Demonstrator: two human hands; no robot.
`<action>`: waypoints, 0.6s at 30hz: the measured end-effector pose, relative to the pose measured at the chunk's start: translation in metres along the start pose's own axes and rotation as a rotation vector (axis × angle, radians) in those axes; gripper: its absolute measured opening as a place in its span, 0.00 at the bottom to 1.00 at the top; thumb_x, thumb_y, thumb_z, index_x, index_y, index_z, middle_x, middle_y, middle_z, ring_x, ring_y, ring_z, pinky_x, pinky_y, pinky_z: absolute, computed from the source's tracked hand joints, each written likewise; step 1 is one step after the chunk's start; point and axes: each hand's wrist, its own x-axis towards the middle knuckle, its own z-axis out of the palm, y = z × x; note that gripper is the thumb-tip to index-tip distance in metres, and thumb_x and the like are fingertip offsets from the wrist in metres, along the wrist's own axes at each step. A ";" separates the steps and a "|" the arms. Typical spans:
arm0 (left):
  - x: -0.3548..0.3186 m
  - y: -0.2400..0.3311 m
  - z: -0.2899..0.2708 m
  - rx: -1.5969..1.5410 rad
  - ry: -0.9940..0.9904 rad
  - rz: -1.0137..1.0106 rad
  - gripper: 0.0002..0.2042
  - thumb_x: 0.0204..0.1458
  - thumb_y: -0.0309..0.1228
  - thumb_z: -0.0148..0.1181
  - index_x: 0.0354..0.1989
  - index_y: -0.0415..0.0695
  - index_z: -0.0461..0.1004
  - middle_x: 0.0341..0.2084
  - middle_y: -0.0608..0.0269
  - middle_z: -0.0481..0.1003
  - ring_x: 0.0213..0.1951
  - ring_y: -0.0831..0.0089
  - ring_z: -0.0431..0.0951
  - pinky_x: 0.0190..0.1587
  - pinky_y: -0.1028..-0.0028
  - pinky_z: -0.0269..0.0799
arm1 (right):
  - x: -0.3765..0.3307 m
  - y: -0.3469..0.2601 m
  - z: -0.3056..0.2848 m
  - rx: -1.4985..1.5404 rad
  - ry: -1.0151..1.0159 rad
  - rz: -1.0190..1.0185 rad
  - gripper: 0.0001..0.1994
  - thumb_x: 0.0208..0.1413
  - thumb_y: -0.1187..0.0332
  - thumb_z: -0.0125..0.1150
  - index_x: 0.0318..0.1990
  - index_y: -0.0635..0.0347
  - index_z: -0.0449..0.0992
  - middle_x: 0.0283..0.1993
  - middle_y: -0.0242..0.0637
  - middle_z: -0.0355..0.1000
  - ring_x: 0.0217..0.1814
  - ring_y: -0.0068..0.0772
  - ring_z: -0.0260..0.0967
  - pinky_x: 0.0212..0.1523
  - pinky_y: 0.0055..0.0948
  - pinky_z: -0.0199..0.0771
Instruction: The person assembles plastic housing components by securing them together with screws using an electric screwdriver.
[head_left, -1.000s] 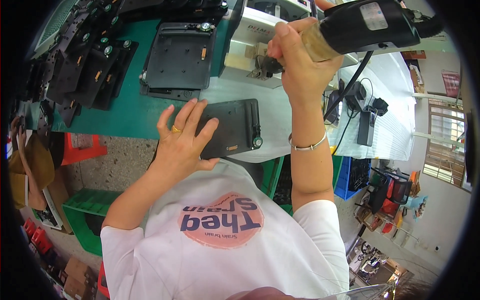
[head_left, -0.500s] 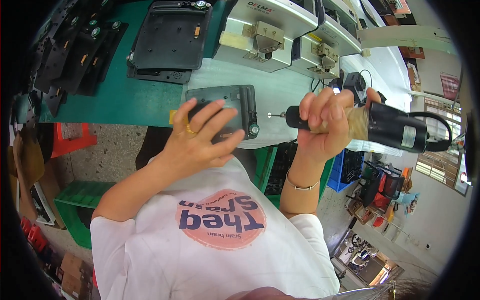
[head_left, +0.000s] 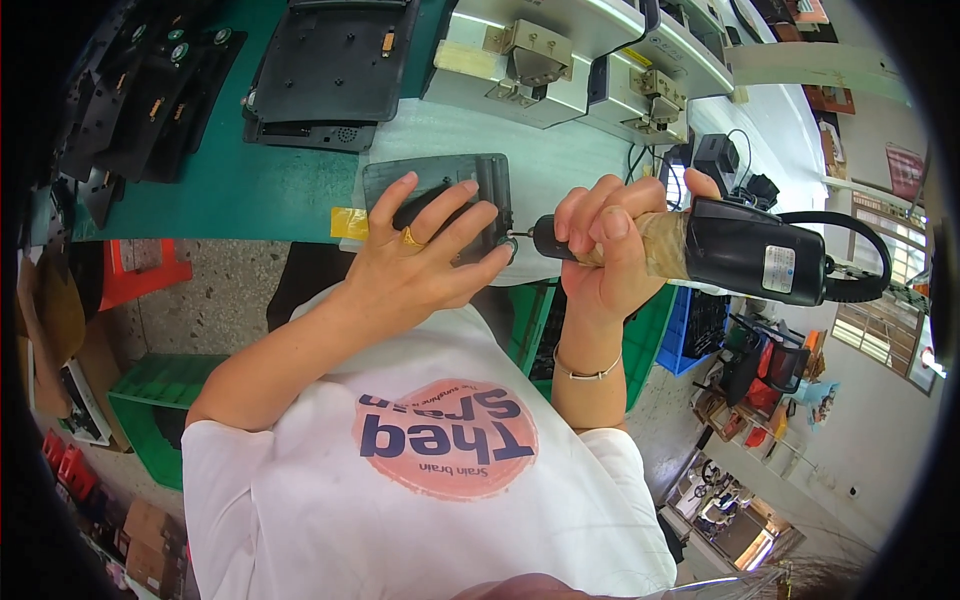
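Note:
My right hand (head_left: 620, 235) is wrapped round a black electric screwdriver (head_left: 755, 250) with tan tape on its grip. The tool lies almost level, its bit pointing left. Its tip is at the right edge of a dark plastic panel (head_left: 425, 173), close to the round part at the near right corner; whether it touches a screw I cannot tell. On that panel rests my left hand (head_left: 395, 275), fingers spread, the fingertips near the bit. This hand hides much of the panel's middle.
More black panels (head_left: 325, 60) are stacked beyond on the green mat (head_left: 260, 195), with others (head_left: 140, 100) leaning at far left. Metal-fronted machines (head_left: 520, 70) stand at the back. Yellow tape (head_left: 347, 222) marks the table edge. Below are a green crate (head_left: 155, 400) and a blue crate (head_left: 690, 335).
My right hand has brought the screwdriver left, its bit from beside the panel to the panel's right edge. My left hand stays on the panel, its fingertips now closer to the corner.

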 end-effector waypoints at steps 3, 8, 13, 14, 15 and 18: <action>-0.001 -0.001 0.002 0.019 -0.003 0.012 0.21 0.34 0.40 0.71 0.43 0.67 0.76 0.53 0.72 0.70 0.62 0.67 0.63 0.66 0.48 0.42 | -0.001 0.000 0.000 -0.027 0.001 0.003 0.31 0.55 0.79 0.61 0.62 0.55 0.51 0.25 0.32 0.64 0.19 0.25 0.61 0.21 0.30 0.71; -0.002 -0.001 0.004 0.006 0.007 0.003 0.20 0.35 0.40 0.71 0.42 0.67 0.77 0.52 0.73 0.70 0.62 0.67 0.63 0.66 0.48 0.42 | -0.002 0.003 0.000 -0.033 -0.001 0.009 0.30 0.55 0.79 0.61 0.61 0.55 0.51 0.26 0.32 0.64 0.19 0.25 0.61 0.21 0.31 0.70; -0.002 -0.002 0.005 -0.001 0.022 0.004 0.20 0.35 0.39 0.70 0.41 0.68 0.77 0.52 0.73 0.70 0.62 0.68 0.63 0.67 0.48 0.41 | -0.004 0.005 0.000 -0.029 -0.007 0.006 0.31 0.55 0.78 0.62 0.62 0.54 0.51 0.26 0.32 0.64 0.19 0.25 0.61 0.22 0.31 0.70; -0.002 -0.002 0.005 -0.001 0.022 0.001 0.20 0.35 0.39 0.70 0.41 0.68 0.77 0.52 0.73 0.70 0.62 0.68 0.63 0.67 0.48 0.41 | -0.004 0.005 0.000 -0.038 -0.009 0.001 0.31 0.56 0.77 0.62 0.62 0.54 0.51 0.26 0.32 0.64 0.19 0.25 0.61 0.22 0.31 0.71; -0.002 -0.002 0.005 -0.012 0.022 -0.004 0.20 0.35 0.39 0.70 0.41 0.67 0.77 0.52 0.72 0.70 0.62 0.68 0.64 0.67 0.48 0.41 | -0.004 0.006 -0.001 -0.038 -0.011 0.004 0.31 0.56 0.77 0.62 0.62 0.54 0.51 0.26 0.32 0.64 0.19 0.25 0.61 0.22 0.31 0.71; -0.001 -0.001 0.003 -0.051 0.016 -0.021 0.19 0.35 0.37 0.70 0.41 0.65 0.76 0.50 0.71 0.70 0.61 0.68 0.64 0.67 0.49 0.43 | -0.007 0.009 -0.002 -0.088 -0.118 -0.053 0.34 0.54 0.77 0.64 0.63 0.55 0.49 0.27 0.32 0.66 0.20 0.25 0.63 0.25 0.30 0.72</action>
